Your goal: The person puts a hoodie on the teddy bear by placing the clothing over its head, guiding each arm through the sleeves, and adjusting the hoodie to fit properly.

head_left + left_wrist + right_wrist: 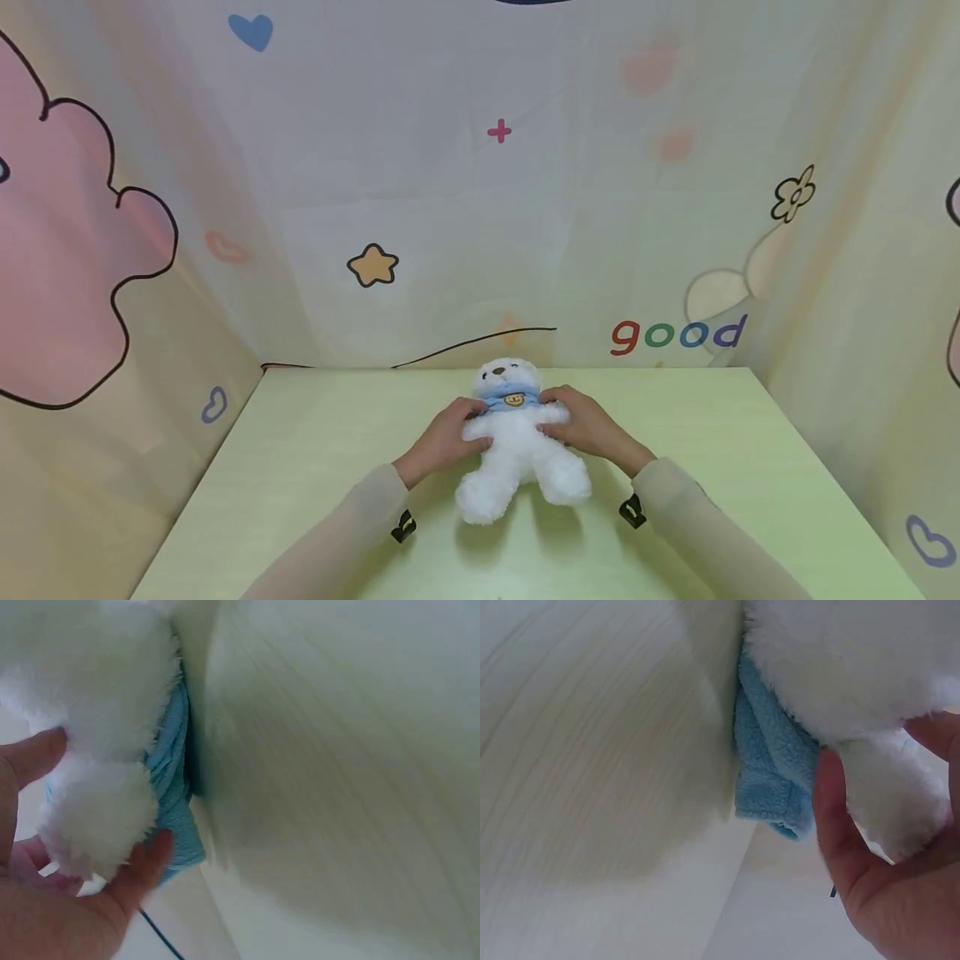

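So both hands are on the plush bear (516, 442), one per side: the left hand (448, 435) wraps fingers and thumb round one stubby arm, the right hand (588, 421) does the same with the other. Neither grip closes far, since there's a fat tuft of fluff filling each one. My guess is it's held at both sides because a floppy body would twist if you took just one arm, and this way it sits square, front showing.

The bear's chest is right between the hands. Its head and blue scarf (491, 403) are past the thumbs on the far side, with fingers up against the scarf, and the legs splay back toward the person. It's over the table (300, 467), head near the back edge; shadows under the feet make me think they're raised a bit.
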The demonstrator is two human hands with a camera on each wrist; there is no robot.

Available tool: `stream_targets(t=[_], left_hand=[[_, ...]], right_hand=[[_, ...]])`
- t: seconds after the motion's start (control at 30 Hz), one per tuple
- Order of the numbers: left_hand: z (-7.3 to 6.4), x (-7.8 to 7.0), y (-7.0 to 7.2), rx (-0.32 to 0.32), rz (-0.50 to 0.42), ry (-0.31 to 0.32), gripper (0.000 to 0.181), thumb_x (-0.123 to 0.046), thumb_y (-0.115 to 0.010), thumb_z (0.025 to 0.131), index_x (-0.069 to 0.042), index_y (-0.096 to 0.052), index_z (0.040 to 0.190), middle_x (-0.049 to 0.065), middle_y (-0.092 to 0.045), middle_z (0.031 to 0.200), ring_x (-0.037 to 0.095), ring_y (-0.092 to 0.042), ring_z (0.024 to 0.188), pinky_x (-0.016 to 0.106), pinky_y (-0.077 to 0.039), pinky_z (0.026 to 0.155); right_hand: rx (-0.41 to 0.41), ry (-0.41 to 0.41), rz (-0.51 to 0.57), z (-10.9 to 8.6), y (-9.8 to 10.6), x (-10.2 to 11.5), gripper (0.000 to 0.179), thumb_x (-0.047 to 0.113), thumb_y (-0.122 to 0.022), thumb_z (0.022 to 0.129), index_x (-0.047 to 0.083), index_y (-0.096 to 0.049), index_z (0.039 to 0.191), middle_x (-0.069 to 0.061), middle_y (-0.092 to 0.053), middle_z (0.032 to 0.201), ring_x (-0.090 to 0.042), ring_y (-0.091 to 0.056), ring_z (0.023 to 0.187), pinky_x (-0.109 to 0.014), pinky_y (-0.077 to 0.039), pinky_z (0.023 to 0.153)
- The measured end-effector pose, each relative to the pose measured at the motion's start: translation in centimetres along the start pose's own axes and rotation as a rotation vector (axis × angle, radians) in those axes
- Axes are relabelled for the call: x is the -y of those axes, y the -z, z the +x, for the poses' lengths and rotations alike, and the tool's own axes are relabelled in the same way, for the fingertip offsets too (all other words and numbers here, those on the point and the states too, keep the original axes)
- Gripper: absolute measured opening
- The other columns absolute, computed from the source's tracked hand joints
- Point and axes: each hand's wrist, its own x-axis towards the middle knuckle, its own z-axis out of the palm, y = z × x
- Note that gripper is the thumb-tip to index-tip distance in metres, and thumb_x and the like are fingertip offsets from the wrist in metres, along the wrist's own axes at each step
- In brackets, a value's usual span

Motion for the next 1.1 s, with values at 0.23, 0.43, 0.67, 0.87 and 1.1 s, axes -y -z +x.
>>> stream_targets(t=[0.23,0.43,0.67,0.87,1.1], left_hand=[[0.6,0.0,0.2,0.125,0.048,0.016,0.063,-0.03,-0.063,0.095,-0.001,-0.042,0.147,0.019,-0.05,0.13,0.028,-0.056,0.112,0.043,-0.048,0.096],[1.5,-0.4,0.9,0.212,0.035,0.064,0.068,-0.033,-0.063,0.095,-0.002,-0.037,0.15,0.022,-0.041,0.149,0.036,-0.043,0.137,0.047,-0.038,0.112],[2.3,-1.3,0.8,0.195,0.04,0.056,0.047,-0.025,-0.072,0.088,0.0,-0.057,0.125,0.016,-0.058,0.125,0.028,-0.055,0.115,0.042,-0.044,0.1],[1.9,-1.0,-0.2,0.125,0.089,-0.019,0.03,-0.023,-0.075,0.086,-0.005,-0.058,0.103,0.008,-0.055,0.1,0.017,-0.049,0.088,0.033,-0.043,0.08],[1.4,-0.7,-0.9,0.035,0.15,-0.09,0.025,-0.023,-0.074,0.087,-0.007,-0.057,0.096,0.005,-0.054,0.095,0.014,-0.048,0.082,0.028,-0.043,0.073]], right_hand=[[-0.038,0.037,0.013,-0.1,-0.2,-0.2,0.034,0.021,-0.077,0.085,0.006,-0.06,0.111,-0.013,-0.064,0.118,-0.033,-0.059,0.114,-0.051,-0.045,0.099],[0.001,0.045,0.031,-0.2,-0.1,-0.6,0.045,0.022,-0.073,0.089,0.004,-0.059,0.128,-0.018,-0.062,0.13,-0.039,-0.057,0.123,-0.055,-0.043,0.104],[0.06,0.022,0.047,-0.1,-0.4,-0.7,0.047,0.023,-0.071,0.09,0.003,-0.054,0.128,-0.017,-0.061,0.129,-0.035,-0.057,0.121,-0.053,-0.043,0.103],[0.033,0.074,-0.006,-0.1,-0.8,-0.3,0.029,0.019,-0.075,0.087,0.004,-0.059,0.106,-0.013,-0.065,0.11,-0.03,-0.06,0.104,-0.049,-0.046,0.094],[0.052,0.072,-0.014,-0.6,-0.7,0.0,0.043,0.016,-0.071,0.089,0.0,-0.059,0.127,-0.019,-0.062,0.13,-0.039,-0.057,0.123,-0.054,-0.043,0.104]])
